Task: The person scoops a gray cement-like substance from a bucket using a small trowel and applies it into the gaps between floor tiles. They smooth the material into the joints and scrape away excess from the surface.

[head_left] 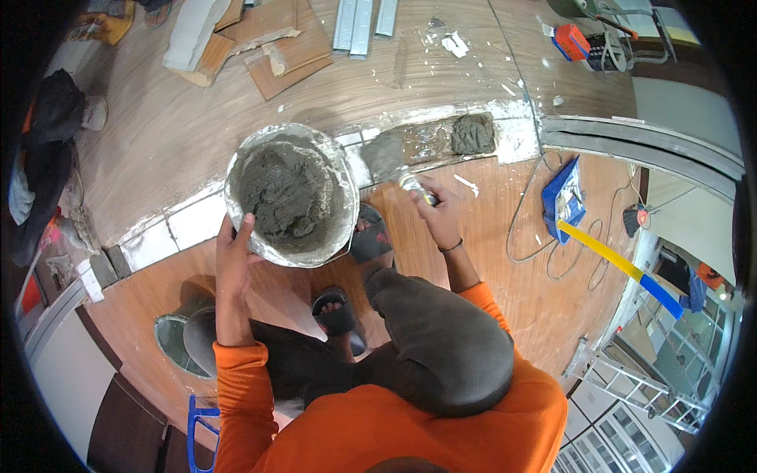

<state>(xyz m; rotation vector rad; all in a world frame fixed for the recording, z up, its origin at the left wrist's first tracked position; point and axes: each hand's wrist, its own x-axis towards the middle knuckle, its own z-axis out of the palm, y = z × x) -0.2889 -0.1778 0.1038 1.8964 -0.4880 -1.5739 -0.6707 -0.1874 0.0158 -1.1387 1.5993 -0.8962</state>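
Observation:
My left hand (pixel 234 246) grips the near left rim of a round, mortar-smeared bucket (pixel 344 177), thumb over the edge. Inside it lies a thick mass of wet grey mortar (pixel 280 189). To the bucket's right, my right hand (pixel 438 214) is closed round the handle of a trowel (pixel 410 184). Its grey blade, blurred by motion, is over the shallow strip (pixel 426 143) in the floor between bucket and mortar patch. A rough patch of fresh mortar (pixel 473 135) fills the strip's right part.
White tiles (pixel 189 221) continue the strip leftward. Broken boards (pixel 288 67) and metal channels (pixel 352 27) lie on the far floor. At right are a blue dustpan (pixel 563 193) with a yellow handle, a loose cable (pixel 516 229) and a ladder (pixel 639 390). A person's dark-clothed leg (pixel 47 169) shows far left.

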